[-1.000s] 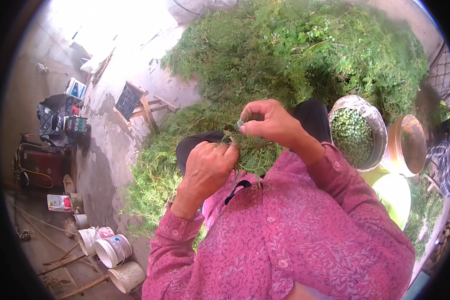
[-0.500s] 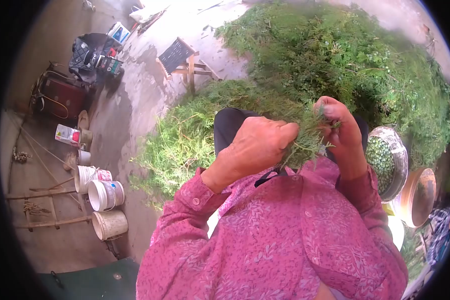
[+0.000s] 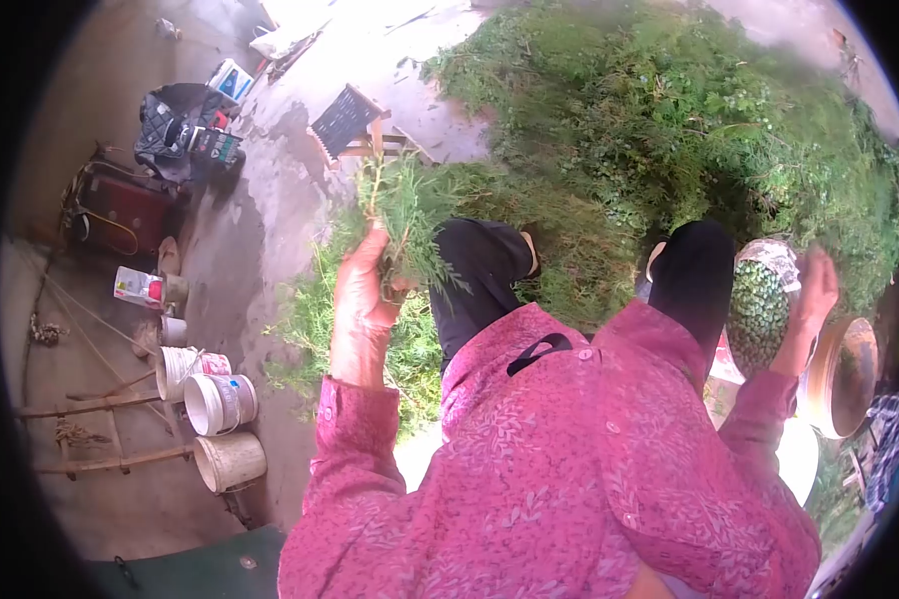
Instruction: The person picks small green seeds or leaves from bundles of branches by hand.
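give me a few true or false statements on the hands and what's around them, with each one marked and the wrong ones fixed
1. The left hand holds a leafy green sprig. True.
2. The right hand also grips that sprig. False: it is well apart from it, by the container.
3. Many small green pieces lie in the container. True.
4. The shirt is plain green. False: it is pink and patterned.
5. The trousers are dark. True.

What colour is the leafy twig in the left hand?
The leafy twig is green, with a paler, yellowish stem; see the head view.
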Action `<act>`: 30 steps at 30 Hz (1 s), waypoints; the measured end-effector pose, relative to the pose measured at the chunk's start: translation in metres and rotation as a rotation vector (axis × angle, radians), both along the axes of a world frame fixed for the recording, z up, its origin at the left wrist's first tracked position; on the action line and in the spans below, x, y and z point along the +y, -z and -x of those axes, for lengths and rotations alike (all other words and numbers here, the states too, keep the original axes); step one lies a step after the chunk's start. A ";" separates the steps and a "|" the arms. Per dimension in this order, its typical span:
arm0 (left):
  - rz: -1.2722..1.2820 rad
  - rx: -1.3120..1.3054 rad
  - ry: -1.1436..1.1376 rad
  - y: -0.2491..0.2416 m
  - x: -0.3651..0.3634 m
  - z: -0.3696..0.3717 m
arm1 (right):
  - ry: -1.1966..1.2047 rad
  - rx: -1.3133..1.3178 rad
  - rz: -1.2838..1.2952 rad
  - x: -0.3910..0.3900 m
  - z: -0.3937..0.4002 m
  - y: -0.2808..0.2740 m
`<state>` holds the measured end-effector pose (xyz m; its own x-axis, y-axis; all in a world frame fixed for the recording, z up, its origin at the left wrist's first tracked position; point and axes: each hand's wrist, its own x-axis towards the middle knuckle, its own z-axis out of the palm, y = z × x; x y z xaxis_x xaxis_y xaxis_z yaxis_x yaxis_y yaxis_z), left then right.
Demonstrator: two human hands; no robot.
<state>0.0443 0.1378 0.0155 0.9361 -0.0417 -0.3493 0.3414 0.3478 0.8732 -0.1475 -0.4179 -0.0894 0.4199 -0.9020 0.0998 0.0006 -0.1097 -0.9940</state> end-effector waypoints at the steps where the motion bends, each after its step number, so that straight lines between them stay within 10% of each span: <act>1: -0.001 -0.001 0.009 -0.009 -0.002 0.003 | 0.064 0.361 0.436 -0.008 0.016 0.021; 2: -0.081 -0.049 -0.116 -0.024 -0.009 0.009 | 0.129 0.727 0.872 -0.014 0.032 0.039; 5: -0.272 -0.129 -0.335 -0.029 0.022 0.001 | 0.085 0.895 0.989 -0.026 0.077 0.080; 8: -0.473 -0.275 -0.415 -0.038 0.056 0.008 | 0.017 0.969 0.428 0.001 0.083 0.064; 12: -0.974 -0.464 -0.581 -0.036 0.090 0.015 | -0.112 0.906 0.456 0.016 0.075 0.068; 14: -1.046 -0.395 -0.543 -0.024 0.118 0.009 | -0.111 0.889 0.450 0.029 0.067 0.055; 17: -1.905 -0.053 -0.118 0.005 0.141 0.002 | -0.121 0.878 0.457 0.032 0.069 0.050; 24: -1.773 0.127 0.361 -0.012 0.068 -0.019 | -0.238 0.939 0.451 0.034 0.050 0.048; 30: -1.562 -0.544 0.583 0.074 0.021 -0.107 | -0.362 0.844 0.488 0.051 0.001 0.025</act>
<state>0.1512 0.1587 -0.0587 0.9362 -0.3453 -0.0656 -0.3137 -0.9050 0.2873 -0.1480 -0.3672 -0.1140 0.7606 -0.6485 -0.0315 -0.5612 -0.6323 -0.5341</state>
